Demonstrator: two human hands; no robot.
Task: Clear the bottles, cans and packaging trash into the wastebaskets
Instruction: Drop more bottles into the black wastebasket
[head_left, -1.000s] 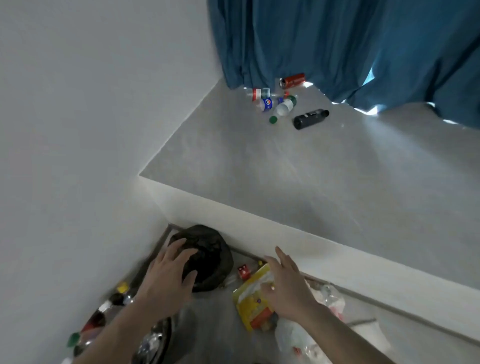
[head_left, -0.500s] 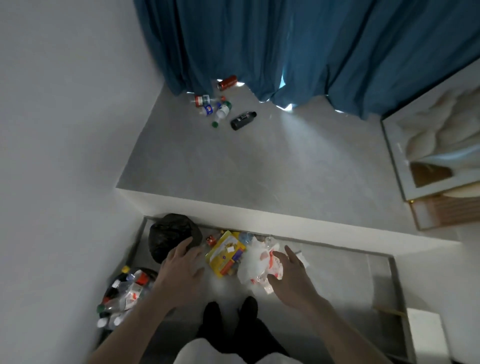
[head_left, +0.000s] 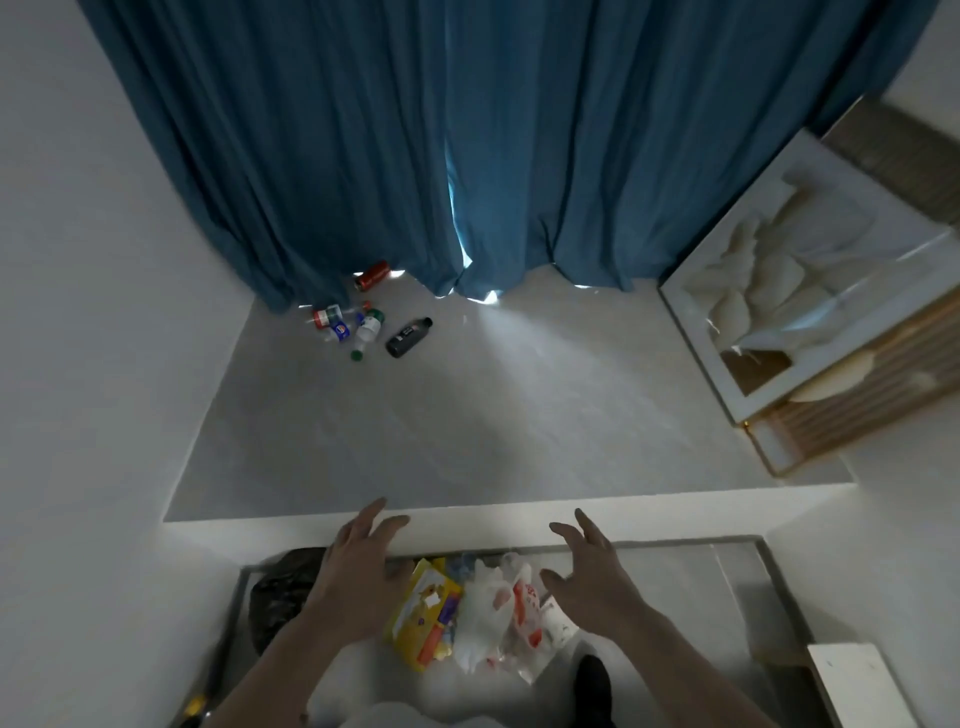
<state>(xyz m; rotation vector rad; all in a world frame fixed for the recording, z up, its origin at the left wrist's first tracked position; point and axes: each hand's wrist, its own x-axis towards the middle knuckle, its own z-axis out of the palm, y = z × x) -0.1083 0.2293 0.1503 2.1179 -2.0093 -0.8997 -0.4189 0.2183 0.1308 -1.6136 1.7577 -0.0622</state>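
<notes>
My left hand (head_left: 358, 566) and my right hand (head_left: 587, 571) hover open, fingers spread, above trash on the lower floor; neither holds anything. Between them lie a yellow package (head_left: 423, 618) and a white plastic bag with red print (head_left: 498, 613). A black bin bag (head_left: 280, 587) sits left of my left hand, partly hidden by it. Far off on the raised floor by the curtain lie a red can (head_left: 372, 274), a black bottle (head_left: 409, 337) and several small plastic bottles (head_left: 353, 325).
A white step edge (head_left: 519, 514) separates the lower floor from the raised grey floor. Blue curtains (head_left: 467, 156) hang at the back. A bed (head_left: 810, 291) stands at the right. White walls close the left side. A white box (head_left: 862, 686) sits bottom right; my dark shoe (head_left: 592, 686) shows below.
The view has swung up and right, away from the wastebasket of bottles at lower left. Both hands have lifted off the bin bag and the trash and now hover with fingers spread.
</notes>
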